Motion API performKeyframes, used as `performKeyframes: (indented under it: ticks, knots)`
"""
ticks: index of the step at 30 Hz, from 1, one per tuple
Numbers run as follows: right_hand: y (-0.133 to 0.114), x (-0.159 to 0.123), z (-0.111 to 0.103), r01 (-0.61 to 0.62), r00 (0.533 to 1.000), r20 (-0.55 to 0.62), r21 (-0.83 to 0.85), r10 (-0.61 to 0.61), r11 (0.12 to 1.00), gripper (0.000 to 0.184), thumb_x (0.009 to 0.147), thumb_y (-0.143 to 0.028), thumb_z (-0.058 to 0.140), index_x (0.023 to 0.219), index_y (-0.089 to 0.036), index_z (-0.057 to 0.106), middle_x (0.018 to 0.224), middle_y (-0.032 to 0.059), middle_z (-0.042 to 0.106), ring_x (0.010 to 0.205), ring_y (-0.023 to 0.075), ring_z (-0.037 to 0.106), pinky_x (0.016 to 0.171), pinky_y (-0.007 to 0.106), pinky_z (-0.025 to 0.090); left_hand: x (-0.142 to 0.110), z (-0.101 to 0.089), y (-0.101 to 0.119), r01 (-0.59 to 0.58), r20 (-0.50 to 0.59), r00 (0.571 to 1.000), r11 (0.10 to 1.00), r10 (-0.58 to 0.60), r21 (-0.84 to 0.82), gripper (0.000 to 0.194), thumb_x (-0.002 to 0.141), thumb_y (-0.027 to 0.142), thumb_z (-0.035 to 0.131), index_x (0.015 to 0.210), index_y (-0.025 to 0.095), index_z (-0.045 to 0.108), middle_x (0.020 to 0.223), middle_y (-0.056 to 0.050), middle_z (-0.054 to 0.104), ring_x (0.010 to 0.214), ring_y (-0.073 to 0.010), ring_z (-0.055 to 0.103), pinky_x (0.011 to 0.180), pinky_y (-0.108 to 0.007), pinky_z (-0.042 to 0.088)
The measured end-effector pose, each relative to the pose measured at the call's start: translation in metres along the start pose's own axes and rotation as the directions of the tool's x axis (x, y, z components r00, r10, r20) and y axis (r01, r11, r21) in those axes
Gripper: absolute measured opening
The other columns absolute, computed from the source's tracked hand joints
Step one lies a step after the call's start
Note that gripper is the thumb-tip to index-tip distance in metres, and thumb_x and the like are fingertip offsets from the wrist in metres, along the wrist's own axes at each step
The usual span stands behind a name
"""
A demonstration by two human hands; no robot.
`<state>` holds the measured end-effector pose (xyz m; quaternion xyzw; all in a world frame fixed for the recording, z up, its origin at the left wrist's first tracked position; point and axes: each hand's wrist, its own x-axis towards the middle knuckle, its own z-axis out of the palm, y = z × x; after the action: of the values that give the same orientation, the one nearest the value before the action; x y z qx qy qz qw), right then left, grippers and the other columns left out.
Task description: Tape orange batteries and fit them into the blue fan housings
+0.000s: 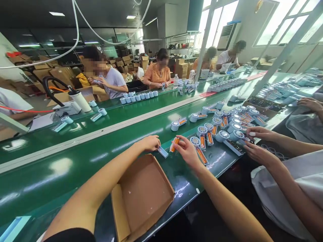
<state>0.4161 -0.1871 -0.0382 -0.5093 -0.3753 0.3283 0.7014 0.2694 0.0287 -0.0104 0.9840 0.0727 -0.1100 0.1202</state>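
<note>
My left hand (150, 143) reaches over an open cardboard box and grips a light-blue handle-shaped piece (163, 152). My fingers hide its far end. Just to the right, my right hand (188, 153) pinches an orange block (174, 144), battery-like, with a whitish side. The two held pieces are close but apart. Beside my right hand lie several light-blue round-headed units that look like small handheld fans, the nearest fan unit (195, 141) with its handle open and orange inside. A similar fan unit (175, 126) lies farther back.
The cardboard box (148, 195) stands at the table's near edge. A co-worker's hands (259, 144) work among piled fan units at the right. Beyond a pale divider strip (101, 136), a row of light-blue heads (138, 96) stands before other seated people.
</note>
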Motion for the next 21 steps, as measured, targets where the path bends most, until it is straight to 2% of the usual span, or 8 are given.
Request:
performKeyframes:
  ticks: [4,6,8,11,13,15,18,21]
  knots:
    - [0.007,0.027,0.011,0.052,0.985,0.174,-0.295,0.001,0.954,0.042,0.083,-0.044,0.078,0.119,-0.025,0.071,0.099,0.0042,0.084,0.091,0.0248,0.081,0.087,0.041,0.065,0.007,-0.012,0.001,0.068,0.000,0.998,0.995,-0.069,-0.068,0.010,0.080,0.025,0.074,0.086,0.025,0.082,0.115,0.001,0.080,0.098,-0.0169,0.071,0.080,-0.021,0.050]
    - [0.009,0.029,0.014,0.089,0.976,0.218,-0.471,0.018,0.878,0.036,0.088,-0.038,0.074,0.122,-0.026,0.071,0.099,0.0033,0.084,0.092,0.0243,0.081,0.087,0.039,0.065,0.006,-0.014,0.006,0.129,-0.038,0.990,0.988,-0.132,-0.084,0.015,0.084,0.027,0.072,0.094,0.024,0.082,0.111,0.000,0.081,0.093,-0.0160,0.072,0.075,-0.021,0.049]
    - [0.008,0.027,0.018,0.164,0.965,0.260,-0.692,0.031,0.703,0.034,0.093,-0.032,0.071,0.126,-0.027,0.071,0.101,0.0038,0.085,0.095,0.0255,0.082,0.088,0.037,0.063,0.008,-0.013,0.013,0.199,-0.084,0.975,0.975,-0.207,-0.095,0.018,0.088,0.027,0.069,0.101,0.023,0.081,0.106,-0.002,0.081,0.092,-0.0174,0.072,0.076,-0.023,0.049]
    - [-0.003,0.024,0.027,0.272,0.945,0.312,-0.917,0.098,0.292,0.037,0.101,-0.031,0.065,0.137,-0.026,0.067,0.105,0.0080,0.084,0.099,0.0293,0.081,0.086,0.036,0.061,0.015,-0.010,0.022,0.281,-0.135,0.945,0.952,-0.296,-0.120,0.019,0.090,0.024,0.066,0.105,0.022,0.079,0.109,-0.004,0.080,0.099,-0.0194,0.072,0.080,-0.024,0.050]
    - [-0.011,0.024,0.035,0.329,0.926,0.338,-0.941,0.168,0.081,0.038,0.104,-0.032,0.060,0.141,-0.025,0.064,0.106,0.0109,0.084,0.099,0.0311,0.081,0.082,0.035,0.060,0.022,-0.011,0.026,0.316,-0.148,0.931,0.938,-0.335,-0.141,0.018,0.090,0.021,0.065,0.103,0.022,0.077,0.111,-0.005,0.080,0.103,-0.0200,0.071,0.082,-0.025,0.050]
    - [-0.018,0.023,0.042,0.378,0.903,0.360,-0.925,0.234,-0.039,0.037,0.105,-0.031,0.060,0.140,-0.024,0.064,0.105,0.0134,0.083,0.097,0.0327,0.081,0.078,0.035,0.059,0.027,-0.013,0.032,0.347,-0.146,0.918,0.924,-0.370,-0.161,0.016,0.090,0.019,0.065,0.100,0.022,0.077,0.111,-0.006,0.079,0.105,-0.0210,0.071,0.084,-0.026,0.050]
    - [-0.019,0.021,0.046,0.407,0.889,0.361,-0.905,0.281,-0.124,0.036,0.106,-0.033,0.056,0.139,-0.024,0.065,0.096,0.0155,0.083,0.090,0.0354,0.081,0.071,0.038,0.059,0.027,-0.018,0.047,0.392,-0.137,0.897,0.898,-0.421,-0.198,0.014,0.091,0.015,0.064,0.094,0.021,0.077,0.108,-0.007,0.079,0.105,-0.0215,0.072,0.085,-0.027,0.051]
    - [-0.006,0.026,0.041,0.417,0.883,0.363,-0.898,0.298,-0.143,0.036,0.107,-0.038,0.050,0.133,-0.024,0.071,0.085,0.0172,0.081,0.081,0.0399,0.081,0.063,0.044,0.059,0.029,-0.018,0.057,0.413,-0.143,0.877,0.873,-0.458,-0.261,0.013,0.091,0.015,0.066,0.090,0.023,0.077,0.107,-0.005,0.079,0.104,-0.0179,0.072,0.086,-0.026,0.051]
